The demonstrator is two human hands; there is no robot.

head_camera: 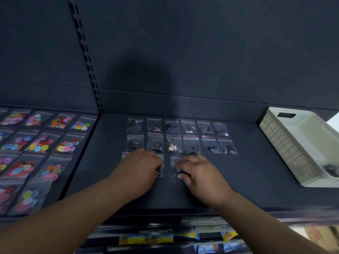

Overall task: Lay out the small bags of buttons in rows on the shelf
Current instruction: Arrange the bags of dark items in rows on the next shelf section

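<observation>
Centre bay, dark shelf (247, 180).

Far row (188, 126): six small clear bags of dark buttons, evenly spaced, near the back wall.
Middle row (191, 143): six more, lined up just in front of the first six.
Near row: only begun, at its left end, under both hands.

Left hand (139, 167) lies palm down over the start of the near row. A clear bag corner (125, 155) shows at its far left side. Fingers are curved down with the tips hidden, so I cannot tell whether they pinch or merely press.

Right hand (199, 171): fingers and thumb are curled on the near end of a third-row bag (175, 162), apparently pinching it against the shelf, just in front of the middle row.

Judgement: two rows are complete and the third holds perhaps two or three bags. Its whole right side is unfilled.

White basket (293, 149) sits at the right. Something dark lies in its near corner, possibly remaining stock.

Left bay: coloured-button bags (42, 142) lie in rows.
</observation>
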